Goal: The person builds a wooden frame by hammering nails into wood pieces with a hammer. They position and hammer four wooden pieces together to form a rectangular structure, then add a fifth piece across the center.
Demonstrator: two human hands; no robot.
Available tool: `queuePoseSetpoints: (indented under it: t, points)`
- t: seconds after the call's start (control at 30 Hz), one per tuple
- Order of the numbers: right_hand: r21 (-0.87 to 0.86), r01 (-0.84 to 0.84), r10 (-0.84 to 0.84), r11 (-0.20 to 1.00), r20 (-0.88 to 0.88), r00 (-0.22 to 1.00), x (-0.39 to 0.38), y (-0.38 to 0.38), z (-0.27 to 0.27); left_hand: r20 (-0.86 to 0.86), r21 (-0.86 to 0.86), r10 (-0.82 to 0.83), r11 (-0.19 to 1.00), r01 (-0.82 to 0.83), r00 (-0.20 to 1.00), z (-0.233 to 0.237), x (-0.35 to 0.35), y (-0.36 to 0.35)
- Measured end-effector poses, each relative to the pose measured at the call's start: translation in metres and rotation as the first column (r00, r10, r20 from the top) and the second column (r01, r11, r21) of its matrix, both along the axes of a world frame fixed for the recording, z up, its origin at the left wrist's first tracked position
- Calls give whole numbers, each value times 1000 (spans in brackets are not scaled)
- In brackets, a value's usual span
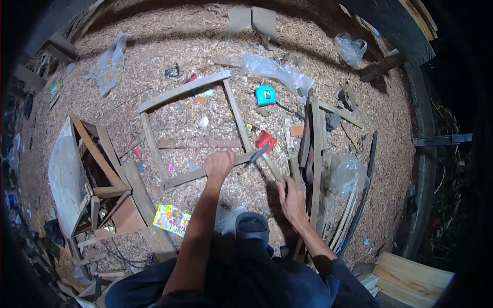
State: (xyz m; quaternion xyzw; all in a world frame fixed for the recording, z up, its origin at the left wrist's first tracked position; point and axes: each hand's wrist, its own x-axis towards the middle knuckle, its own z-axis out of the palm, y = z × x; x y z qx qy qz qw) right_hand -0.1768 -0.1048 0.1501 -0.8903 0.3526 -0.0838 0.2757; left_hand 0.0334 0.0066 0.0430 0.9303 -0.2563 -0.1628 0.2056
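Note:
A rough wooden frame [154, 146] of nailed slats lies flat on the sawdust-covered ground. My left hand [220, 164] rests closed on the frame's near slat [187, 177], fingers pinched at its top edge; whatever they pinch is too small to see. My right hand [290, 197] grips the handle of a hammer [261, 153]. The hammer's head hangs just right of my left hand, over the frame's near right corner. My foot in a dark sandal [251, 226] stands close below the slat.
A blue tape measure [265, 95] and a red object [265, 138] lie beyond the frame. Upright planks [314, 149] and a plastic bag [346, 172] stand to the right. A wooden stool [87, 179] lies tipped at left beside a colourful packet [172, 219]. Stacked boards [405, 277] sit bottom right.

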Motion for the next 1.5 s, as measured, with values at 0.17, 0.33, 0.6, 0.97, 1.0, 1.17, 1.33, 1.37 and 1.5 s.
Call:
queuePoseSetpoints:
  t: [0.17,0.33,0.6,0.97,1.0,1.17,1.33,1.37,1.5]
  points:
    - [19,-261,260,965,21,965,-8,17,-6,-9,75,-19,997,19,1000,3,2,-5]
    - [67,58,-54,996,-60,997,-5,-17,-14,27,64,-27,998,25,999,-5,3,-2]
    - [270,-58,103,961,-156,982,-2,2,-24,-78,27,-20,999,22,997,0,1,0]
    - [270,-12,32,963,-70,997,-2,25,-6,-125,15,-29,999,31,992,1,6,-2]
    - [268,-18,36,963,-63,997,-2,23,-11,-110,15,-23,1000,25,994,4,7,-3]
    - [243,139,-148,960,22,989,-18,19,-36,-126,3,-8,1000,8,992,5,6,-4]
    - [300,224,-241,927,20,970,-9,17,-38,-103,-12,-15,1000,14,995,18,5,0]
    - [301,225,-242,927,20,970,-7,17,-37,-97,-24,-15,1000,13,995,22,4,1]
    - [331,267,-307,905,75,949,8,17,-52,-86,12,-23,1000,25,996,18,5,6]
